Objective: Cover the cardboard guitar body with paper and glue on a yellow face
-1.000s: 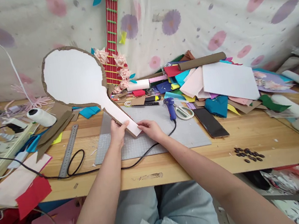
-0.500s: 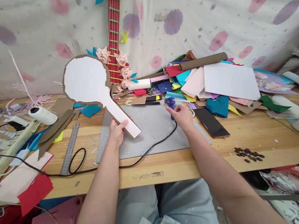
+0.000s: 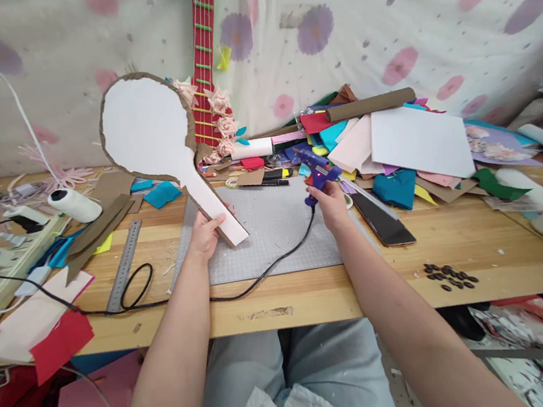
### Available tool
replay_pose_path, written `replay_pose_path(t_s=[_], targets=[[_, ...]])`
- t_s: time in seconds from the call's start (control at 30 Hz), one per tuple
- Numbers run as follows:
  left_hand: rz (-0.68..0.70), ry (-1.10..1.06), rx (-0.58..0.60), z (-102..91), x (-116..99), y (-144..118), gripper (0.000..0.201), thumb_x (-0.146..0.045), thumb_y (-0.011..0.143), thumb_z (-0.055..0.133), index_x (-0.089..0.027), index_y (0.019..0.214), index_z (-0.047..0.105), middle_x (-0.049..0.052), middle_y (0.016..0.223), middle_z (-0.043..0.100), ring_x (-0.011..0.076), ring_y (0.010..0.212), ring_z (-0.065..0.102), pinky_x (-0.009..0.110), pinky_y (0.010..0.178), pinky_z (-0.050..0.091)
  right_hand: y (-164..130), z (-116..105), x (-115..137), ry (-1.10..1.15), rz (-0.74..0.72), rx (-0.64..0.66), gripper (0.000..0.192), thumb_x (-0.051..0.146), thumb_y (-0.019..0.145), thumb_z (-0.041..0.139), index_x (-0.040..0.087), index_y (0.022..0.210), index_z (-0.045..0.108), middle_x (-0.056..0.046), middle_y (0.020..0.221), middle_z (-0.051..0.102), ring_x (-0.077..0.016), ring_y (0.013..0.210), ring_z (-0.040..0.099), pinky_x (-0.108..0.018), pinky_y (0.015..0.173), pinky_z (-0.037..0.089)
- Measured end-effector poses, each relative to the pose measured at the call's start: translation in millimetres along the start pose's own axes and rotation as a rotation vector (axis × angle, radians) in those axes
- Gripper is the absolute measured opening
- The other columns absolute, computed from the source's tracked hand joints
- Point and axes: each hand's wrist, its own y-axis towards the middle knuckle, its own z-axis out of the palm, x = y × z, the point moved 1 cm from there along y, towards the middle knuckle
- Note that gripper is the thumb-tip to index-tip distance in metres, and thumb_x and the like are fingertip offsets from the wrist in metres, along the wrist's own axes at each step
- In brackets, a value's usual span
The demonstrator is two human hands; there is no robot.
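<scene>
My left hand (image 3: pixel 205 234) is closed on the narrow neck of a white guitar-shaped cardboard cutout (image 3: pixel 147 130) with a brown edge. The cutout is raised and tilted, its round body up and to the left, its neck end over the grey cutting mat (image 3: pixel 275 230). In my right hand (image 3: pixel 329 202) is a blue hot glue gun (image 3: pixel 318 168), gripped by its handle, its nozzle pointing up and left. A clear glue stick (image 3: pixel 374 197) juts from the gun's back over the phone. From the handle a black cord (image 3: pixel 271 272) runs left across the table.
Behind stands a red instrument neck (image 3: pixel 204 58) with paper flowers. Coloured paper and a white sheet (image 3: pixel 419 142) are piled at the back right. Right of the mat lie a phone (image 3: pixel 380 222) and small dark beads (image 3: pixel 450 274). A steel ruler (image 3: pixel 126 264) and power strip (image 3: pixel 19 276) are left.
My right hand has turned and lifted the glue gun, which now shows with its stick and a red light. The cutout has shifted slightly left and closer.
</scene>
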Motion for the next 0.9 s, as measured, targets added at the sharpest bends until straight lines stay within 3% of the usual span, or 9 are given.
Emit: replay_pose_path(t_s=[0.07, 0.13, 0.23, 0.37, 0.63, 0.9], targets=[[0.005, -0.022, -0.03, -2.0, -1, 2, 0.048, -0.016, 0.053, 0.076, -0.02, 0.093, 0.05, 0.001, 0.094, 0.066, 0.0193, 0.078, 0.066, 0.037, 0.073, 0.052, -7, -2, 13, 0.256, 0.005, 0.106, 0.034, 0.038, 0.068, 0.056, 0.019, 0.097, 0.056, -0.007, 0.096, 0.066, -0.0157, 0.076, 0.058, -0.03, 0.068, 0.045], [0.008, -0.039, -0.057, -3.8, -1, 3, 0.047, -0.016, 0.052, 0.076, -0.02, 0.09, 0.05, -0.001, 0.086, 0.066, 0.0199, 0.079, 0.066, 0.038, 0.075, 0.052, -15, -1, 23, 0.355, 0.072, 0.27, 0.035, 0.037, 0.065, 0.061, 0.021, 0.097, 0.058, -0.005, 0.093, 0.067, -0.0122, 0.066, 0.055, -0.028, 0.063, 0.044], [0.027, -0.046, -0.065, -5.9, -1, 5, 0.044, -0.017, 0.052, 0.076, -0.02, 0.086, 0.049, -0.002, 0.077, 0.065, 0.021, 0.081, 0.066, 0.039, 0.078, 0.052, -26, 5, 28, 0.347, 0.178, 0.488, 0.039, 0.037, 0.062, 0.067, 0.021, 0.097, 0.061, -0.005, 0.094, 0.068, -0.0095, 0.058, 0.051, -0.025, 0.056, 0.04], [0.066, -0.056, -0.051, -6.7, -2, 7, 0.043, -0.019, 0.052, 0.077, -0.02, 0.085, 0.051, -0.001, 0.079, 0.066, 0.0208, 0.084, 0.066, 0.039, 0.08, 0.05, -33, 20, 23, 0.266, 0.22, 0.618, 0.038, 0.039, 0.061, 0.071, 0.017, 0.091, 0.064, -0.006, 0.087, 0.07, -0.0076, 0.053, 0.046, -0.024, 0.05, 0.037], [0.134, -0.071, -0.118, -10.7, -1, 11, 0.038, -0.021, 0.05, 0.077, -0.019, 0.081, 0.056, 0.001, 0.077, 0.068, 0.0209, 0.087, 0.064, 0.036, 0.082, 0.049, -38, 30, 24, 0.116, 0.209, 0.609, 0.034, 0.047, 0.064, 0.069, 0.017, 0.08, 0.065, -0.004, 0.078, 0.068, -0.0073, 0.047, 0.043, -0.024, 0.046, 0.036], [0.156, -0.057, -0.132, -10.9, 0, 12, 0.039, -0.02, 0.05, 0.076, -0.019, 0.083, 0.054, 0.002, 0.079, 0.066, 0.0233, 0.095, 0.062, 0.038, 0.085, 0.048, -39, 29, 34, -0.085, 0.188, 0.604, 0.037, 0.054, 0.064, 0.067, 0.018, 0.063, 0.06, 0.002, 0.045, 0.051, -0.0082, 0.041, 0.041, -0.024, 0.04, 0.033]])
